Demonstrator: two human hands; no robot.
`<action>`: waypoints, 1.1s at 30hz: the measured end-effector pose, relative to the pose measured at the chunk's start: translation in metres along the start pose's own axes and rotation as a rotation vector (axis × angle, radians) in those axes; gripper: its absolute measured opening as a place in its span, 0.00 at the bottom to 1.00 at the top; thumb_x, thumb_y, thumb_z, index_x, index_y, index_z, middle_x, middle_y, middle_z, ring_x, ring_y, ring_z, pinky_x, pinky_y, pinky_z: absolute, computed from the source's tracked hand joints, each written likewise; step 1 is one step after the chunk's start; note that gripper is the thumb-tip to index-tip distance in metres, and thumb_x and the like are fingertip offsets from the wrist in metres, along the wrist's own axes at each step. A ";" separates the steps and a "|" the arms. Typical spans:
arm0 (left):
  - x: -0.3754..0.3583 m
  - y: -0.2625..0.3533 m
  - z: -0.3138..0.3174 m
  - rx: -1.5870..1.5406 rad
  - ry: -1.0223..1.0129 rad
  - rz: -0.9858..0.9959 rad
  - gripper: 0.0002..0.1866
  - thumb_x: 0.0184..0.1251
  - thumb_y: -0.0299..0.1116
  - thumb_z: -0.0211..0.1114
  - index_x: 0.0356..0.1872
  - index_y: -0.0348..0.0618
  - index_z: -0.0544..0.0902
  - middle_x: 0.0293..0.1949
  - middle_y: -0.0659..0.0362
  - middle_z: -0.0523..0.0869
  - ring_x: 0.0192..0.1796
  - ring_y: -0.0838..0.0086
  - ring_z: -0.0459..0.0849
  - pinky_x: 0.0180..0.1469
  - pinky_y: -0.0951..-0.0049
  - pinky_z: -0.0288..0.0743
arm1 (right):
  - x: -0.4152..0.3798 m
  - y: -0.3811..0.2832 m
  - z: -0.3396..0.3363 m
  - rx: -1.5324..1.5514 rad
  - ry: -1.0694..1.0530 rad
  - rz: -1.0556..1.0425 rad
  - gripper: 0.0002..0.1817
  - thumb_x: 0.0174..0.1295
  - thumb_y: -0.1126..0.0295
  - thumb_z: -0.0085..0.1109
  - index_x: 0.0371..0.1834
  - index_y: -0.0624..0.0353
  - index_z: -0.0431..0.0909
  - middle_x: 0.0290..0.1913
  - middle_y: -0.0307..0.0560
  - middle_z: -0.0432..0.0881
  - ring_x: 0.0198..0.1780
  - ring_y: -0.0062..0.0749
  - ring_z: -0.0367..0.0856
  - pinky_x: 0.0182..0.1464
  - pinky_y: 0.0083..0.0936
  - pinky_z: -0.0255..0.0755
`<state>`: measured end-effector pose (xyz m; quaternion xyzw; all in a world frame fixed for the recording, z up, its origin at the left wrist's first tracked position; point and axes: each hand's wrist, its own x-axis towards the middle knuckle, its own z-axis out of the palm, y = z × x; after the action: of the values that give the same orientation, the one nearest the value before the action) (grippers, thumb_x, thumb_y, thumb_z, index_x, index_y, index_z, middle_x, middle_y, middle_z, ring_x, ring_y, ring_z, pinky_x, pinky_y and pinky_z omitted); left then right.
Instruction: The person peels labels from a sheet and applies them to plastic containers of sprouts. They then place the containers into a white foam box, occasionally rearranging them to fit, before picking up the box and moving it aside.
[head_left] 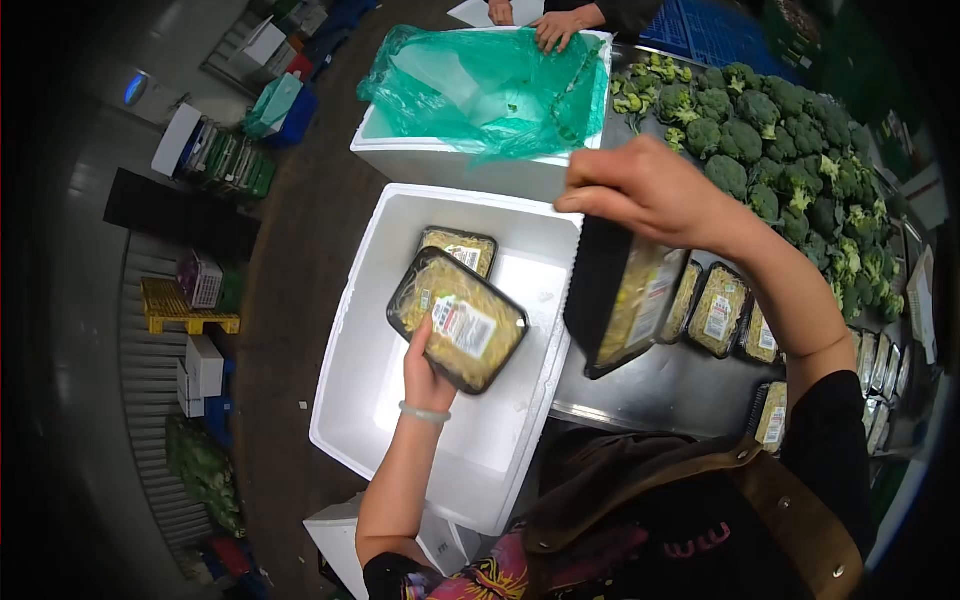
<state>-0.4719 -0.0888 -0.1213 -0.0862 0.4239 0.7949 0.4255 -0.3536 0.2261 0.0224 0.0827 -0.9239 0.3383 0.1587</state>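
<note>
My left hand [425,378] grips the lower left side of a black tray of sprouts [470,325] with a white label, held over a white foam box [355,350]. Inside that box, partly behind the held tray, lies a similar pack [462,250]. My right hand [635,190] is closed on the top edge of another black tray [630,300], tilted on its side above the metal table beside the box. Further labelled packs [718,310] rest on the metal table [625,395] to the right.
A second foam box [450,158] with a green plastic liner [450,90] stands beyond, a co-worker's hand [558,30] on its rim. Broccoli heads [740,140] cover the table's far part. Crates [235,165] and a yellow pallet [185,305] are at the left.
</note>
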 end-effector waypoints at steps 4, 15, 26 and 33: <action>0.066 -0.056 -0.037 -0.029 0.093 -0.073 0.24 0.75 0.44 0.52 0.66 0.42 0.69 0.63 0.54 0.76 0.64 0.62 0.75 0.68 0.58 0.68 | -0.024 0.002 -0.002 0.080 -0.068 0.088 0.18 0.65 0.54 0.60 0.31 0.58 0.74 0.18 0.51 0.72 0.22 0.47 0.75 0.26 0.37 0.65; 0.173 -0.162 -0.042 -0.101 0.333 0.008 0.27 0.73 0.48 0.58 0.62 0.38 0.70 0.57 0.54 0.79 0.57 0.62 0.80 0.56 0.59 0.78 | -0.081 -0.006 0.018 0.125 -0.127 0.160 0.16 0.58 0.57 0.68 0.32 0.54 0.73 0.14 0.46 0.71 0.19 0.47 0.74 0.23 0.36 0.63; 0.194 -0.185 -0.048 0.042 0.505 0.270 0.39 0.65 0.46 0.68 0.67 0.35 0.58 0.63 0.49 0.71 0.57 0.63 0.77 0.60 0.60 0.72 | -0.075 -0.010 0.027 0.023 -0.193 0.118 0.17 0.56 0.55 0.69 0.30 0.54 0.72 0.17 0.44 0.73 0.21 0.46 0.76 0.25 0.36 0.66; 0.178 -0.145 -0.058 -0.056 0.333 -0.168 0.34 0.64 0.45 0.69 0.66 0.56 0.61 0.58 0.55 0.75 0.55 0.62 0.79 0.51 0.53 0.76 | -0.076 -0.012 0.029 0.046 -0.203 0.109 0.18 0.55 0.56 0.70 0.29 0.54 0.72 0.16 0.44 0.72 0.20 0.44 0.75 0.24 0.34 0.65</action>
<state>-0.4868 0.0155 -0.3334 -0.2634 0.4574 0.7429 0.4117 -0.2859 0.2019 -0.0183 0.0700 -0.9303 0.3575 0.0439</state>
